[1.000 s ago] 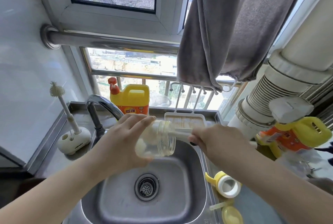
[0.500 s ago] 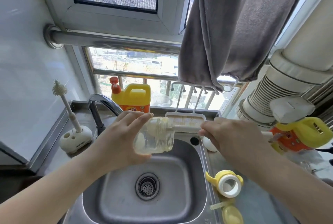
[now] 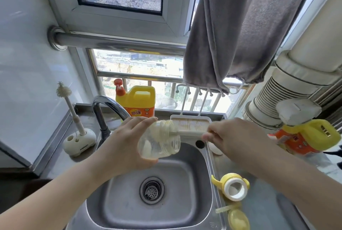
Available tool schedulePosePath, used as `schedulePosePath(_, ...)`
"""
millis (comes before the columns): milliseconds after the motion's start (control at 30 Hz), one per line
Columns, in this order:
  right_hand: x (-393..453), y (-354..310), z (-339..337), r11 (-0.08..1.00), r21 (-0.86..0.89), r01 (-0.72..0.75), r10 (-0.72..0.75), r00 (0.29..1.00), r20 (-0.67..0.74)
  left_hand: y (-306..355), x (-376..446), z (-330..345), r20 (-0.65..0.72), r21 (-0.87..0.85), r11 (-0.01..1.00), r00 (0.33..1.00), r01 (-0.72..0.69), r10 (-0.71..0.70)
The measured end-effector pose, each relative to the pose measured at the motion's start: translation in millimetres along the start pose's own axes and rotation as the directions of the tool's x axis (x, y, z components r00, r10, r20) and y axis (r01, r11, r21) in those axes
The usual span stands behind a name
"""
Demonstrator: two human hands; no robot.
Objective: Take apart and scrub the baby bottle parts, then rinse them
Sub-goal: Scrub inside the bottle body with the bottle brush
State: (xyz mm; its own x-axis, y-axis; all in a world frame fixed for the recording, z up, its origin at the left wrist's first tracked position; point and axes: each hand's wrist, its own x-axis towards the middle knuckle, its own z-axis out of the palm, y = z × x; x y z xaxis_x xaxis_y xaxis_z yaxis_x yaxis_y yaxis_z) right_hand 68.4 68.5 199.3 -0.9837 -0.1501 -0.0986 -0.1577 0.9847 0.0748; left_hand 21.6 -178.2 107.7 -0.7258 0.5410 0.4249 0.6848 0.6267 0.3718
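My left hand (image 3: 123, 146) grips a clear baby bottle body (image 3: 159, 142), held on its side above the steel sink (image 3: 185, 207) with its mouth facing right. My right hand (image 3: 229, 137) holds the cream handle of a bottle brush (image 3: 188, 133), whose head is inside the bottle. On the counter to the right of the sink lie the yellow handled collar ring (image 3: 233, 187), a yellow cap (image 3: 237, 219) and a pale straw piece (image 3: 222, 210).
The faucet (image 3: 109, 105) arches behind my left hand. A small brush stands in a white holder (image 3: 79, 142) at the left. Detergent jugs stand at the back (image 3: 137, 102) and at the right (image 3: 307, 137). A white rack (image 3: 190, 123) and grey towel (image 3: 240, 30) hang ahead.
My right hand has drawn back to the right, pulling the brush partly out of the bottle, so more handle shows. The bottle stays in my left hand above the sink.
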Motion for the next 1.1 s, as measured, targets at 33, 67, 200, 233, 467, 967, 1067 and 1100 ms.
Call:
schedulePosePath(33,0.7,-4.9,-0.9,0.999,0.013,0.035,-0.035,0.999,-0.019,2.2,-0.8,0.5,0.000,-0.073,0.997,0.999,0.041,-0.041)
schedulePosePath(67,0.7,-9.5,-0.5,0.992,0.108,0.067,-0.067,0.998,0.004,4.3,-1.4,0.5,0.002,-0.130,0.989,0.997,0.071,-0.071)
schedulePosePath(200,-5.1,-11.1,0.1,0.861,0.509,-0.025,-0.131,0.954,0.269,7.5,-9.1,0.1,-0.005,-0.171,0.982,0.997,0.080,-0.083)
schedulePosePath(233,-6.5,-7.2,-2.1,0.836,0.544,-0.077,-0.124,0.938,0.323,8.0,-11.4,-1.0,0.000,-0.176,0.980,0.996,0.093,-0.094)
schedulePosePath(467,-6.0,-9.2,0.4,0.919,0.393,-0.035,-0.039,0.983,0.179,12.8,-15.5,0.0,-0.053,-0.120,0.992,0.997,0.042,-0.048)
schedulePosePath(967,-2.5,-18.0,-3.2,0.798,0.596,-0.092,-0.220,0.876,0.430,5.0,-12.7,4.0,-0.069,-0.079,0.986,0.988,-0.147,0.142)
schedulePosePath(1067,0.3,-16.4,-7.4,0.893,0.449,-0.028,-0.167,0.906,0.389,4.7,-12.9,8.0,-0.051,-0.124,0.986,0.993,-0.108,0.102)
schedulePosePath(1100,0.2,-12.8,-10.0,0.903,0.430,-0.027,-0.146,0.919,0.366,3.5,-13.1,7.8,-0.052,-0.152,0.986,0.996,-0.073,0.066)
